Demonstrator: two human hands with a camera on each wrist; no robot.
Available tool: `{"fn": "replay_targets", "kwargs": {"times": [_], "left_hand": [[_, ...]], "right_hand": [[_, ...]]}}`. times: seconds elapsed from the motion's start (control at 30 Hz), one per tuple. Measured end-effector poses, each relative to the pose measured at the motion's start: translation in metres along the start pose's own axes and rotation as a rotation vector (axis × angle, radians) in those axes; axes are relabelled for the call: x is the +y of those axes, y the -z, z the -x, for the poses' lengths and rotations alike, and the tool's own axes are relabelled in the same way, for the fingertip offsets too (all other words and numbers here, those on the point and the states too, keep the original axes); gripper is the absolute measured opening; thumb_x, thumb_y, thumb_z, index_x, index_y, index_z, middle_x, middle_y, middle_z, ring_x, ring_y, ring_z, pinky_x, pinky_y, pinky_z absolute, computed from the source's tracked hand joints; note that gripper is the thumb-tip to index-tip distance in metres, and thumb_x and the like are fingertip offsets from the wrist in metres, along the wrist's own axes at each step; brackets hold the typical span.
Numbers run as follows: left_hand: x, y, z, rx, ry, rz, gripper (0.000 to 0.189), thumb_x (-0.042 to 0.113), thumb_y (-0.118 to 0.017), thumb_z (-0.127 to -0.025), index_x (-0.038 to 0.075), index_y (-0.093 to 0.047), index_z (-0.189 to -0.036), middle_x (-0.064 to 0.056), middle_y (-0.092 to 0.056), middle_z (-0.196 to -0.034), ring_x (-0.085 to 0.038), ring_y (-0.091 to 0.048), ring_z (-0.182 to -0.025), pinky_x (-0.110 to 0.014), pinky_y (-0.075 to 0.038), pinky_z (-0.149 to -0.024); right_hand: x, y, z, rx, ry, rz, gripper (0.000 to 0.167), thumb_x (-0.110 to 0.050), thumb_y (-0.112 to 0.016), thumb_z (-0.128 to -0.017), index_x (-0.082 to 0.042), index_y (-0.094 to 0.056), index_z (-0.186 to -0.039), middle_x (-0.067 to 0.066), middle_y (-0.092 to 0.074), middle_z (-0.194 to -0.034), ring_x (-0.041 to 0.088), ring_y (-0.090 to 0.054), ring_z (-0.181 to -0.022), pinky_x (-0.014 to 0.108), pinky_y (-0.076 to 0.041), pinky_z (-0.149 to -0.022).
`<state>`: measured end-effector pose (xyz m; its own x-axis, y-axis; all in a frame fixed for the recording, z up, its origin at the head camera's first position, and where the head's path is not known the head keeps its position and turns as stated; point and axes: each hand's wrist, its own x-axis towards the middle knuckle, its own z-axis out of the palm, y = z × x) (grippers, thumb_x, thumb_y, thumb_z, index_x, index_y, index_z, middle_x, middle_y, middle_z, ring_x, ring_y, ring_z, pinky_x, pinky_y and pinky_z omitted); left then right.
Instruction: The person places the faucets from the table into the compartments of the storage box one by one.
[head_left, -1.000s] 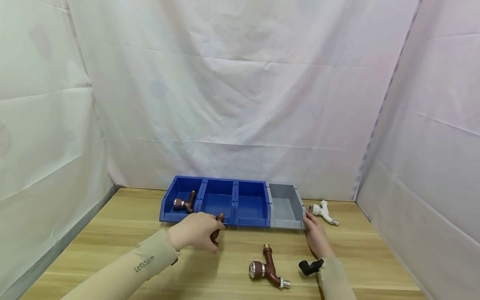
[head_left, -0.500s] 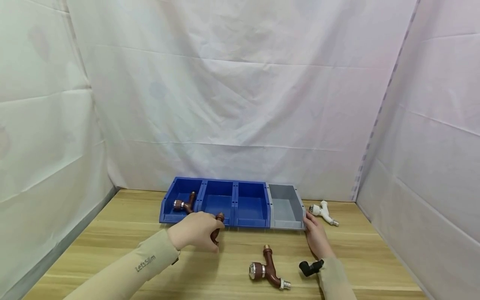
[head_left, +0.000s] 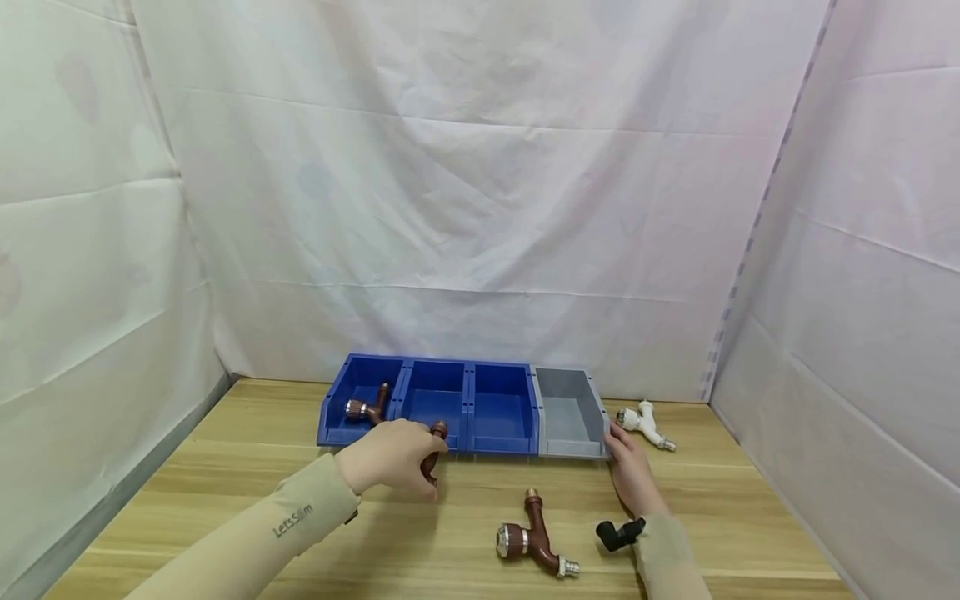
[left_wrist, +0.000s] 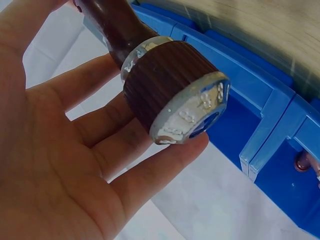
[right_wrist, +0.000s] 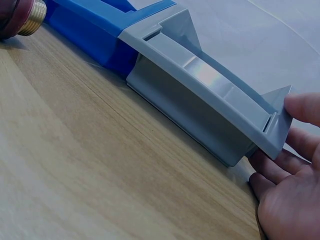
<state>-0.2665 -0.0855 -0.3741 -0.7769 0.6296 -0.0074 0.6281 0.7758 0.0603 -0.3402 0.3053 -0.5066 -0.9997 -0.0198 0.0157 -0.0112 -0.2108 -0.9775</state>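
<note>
My left hand holds a dark brown tap in front of the second blue bin. The tap's ribbed knob with a silvery cap shows close up in the left wrist view; in the head view the hand hides much of it. Another brown tap lies inside the leftmost blue bin. At the right end of the row, my right hand grips the front right corner of the grey bin, thumb on the outer side and fingers underneath.
A third brown tap lies on the wooden table, left of a small black elbow-shaped piece by the right wrist. A white tap lies right of the grey bin. White cloth hangs behind the bins.
The left hand and its tap have risen very slightly. The right hand stays on the grey bin, and the bins and loose taps keep their places.
</note>
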Motion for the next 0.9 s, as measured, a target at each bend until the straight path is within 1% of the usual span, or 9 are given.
{"fn": "replay_targets", "kwargs": {"times": [0.23,0.37,0.53,0.7,0.9], "left_hand": [[-0.0023,-0.0012,-0.0022,0.012,0.009,-0.031,0.056,0.046,-0.082,-0.069,0.018,-0.071,-0.116,0.006,-0.066,-0.091,-0.012,-0.059,-0.078,-0.037,-0.05,-0.071],[-0.0031,-0.0015,-0.0035,0.02,0.008,-0.032,0.055,0.045,-0.082,-0.068,0.019,-0.071,-0.114,0.008,-0.064,-0.086,-0.01,-0.056,-0.072,-0.036,-0.049,-0.068],[-0.0032,-0.0009,-0.0036,0.014,0.014,-0.026,0.054,0.044,-0.082,-0.068,0.018,-0.071,-0.114,0.01,-0.06,-0.08,-0.009,-0.051,-0.068,-0.033,-0.047,-0.064],[-0.0034,0.0003,-0.0034,0.01,0.016,-0.024,0.055,0.044,-0.082,-0.068,0.018,-0.071,-0.115,0.009,-0.061,-0.081,-0.009,-0.052,-0.068,-0.034,-0.047,-0.065],[-0.0047,0.0007,-0.0047,-0.006,0.029,-0.022,0.059,0.046,-0.082,-0.069,0.016,-0.07,-0.119,0.007,-0.064,-0.087,-0.011,-0.055,-0.072,-0.036,-0.049,-0.068]], "right_hand": [[0.0009,-0.0012,0.0004,-0.012,0.015,-0.012,0.058,-0.014,-0.04,-0.106,0.004,-0.012,-0.153,0.016,-0.012,-0.158,0.024,-0.013,-0.145,0.039,-0.015,-0.115],[0.0009,-0.0008,0.0005,-0.004,0.019,0.003,0.058,-0.015,-0.04,-0.106,0.004,-0.013,-0.153,0.016,-0.013,-0.158,0.025,-0.013,-0.145,0.038,-0.016,-0.114],[0.0009,-0.0004,0.0006,-0.008,0.031,0.017,0.058,-0.016,-0.041,-0.105,0.005,-0.013,-0.153,0.017,-0.013,-0.158,0.025,-0.014,-0.144,0.038,-0.016,-0.114],[0.0008,0.0004,0.0014,-0.017,0.033,0.015,0.058,-0.015,-0.04,-0.106,0.004,-0.013,-0.153,0.017,-0.012,-0.158,0.025,-0.013,-0.145,0.039,-0.015,-0.115],[0.0014,0.0008,0.0014,-0.011,0.034,0.014,0.058,-0.015,-0.041,-0.106,0.004,-0.014,-0.153,0.017,-0.013,-0.158,0.026,-0.014,-0.144,0.036,-0.019,-0.114]]}}
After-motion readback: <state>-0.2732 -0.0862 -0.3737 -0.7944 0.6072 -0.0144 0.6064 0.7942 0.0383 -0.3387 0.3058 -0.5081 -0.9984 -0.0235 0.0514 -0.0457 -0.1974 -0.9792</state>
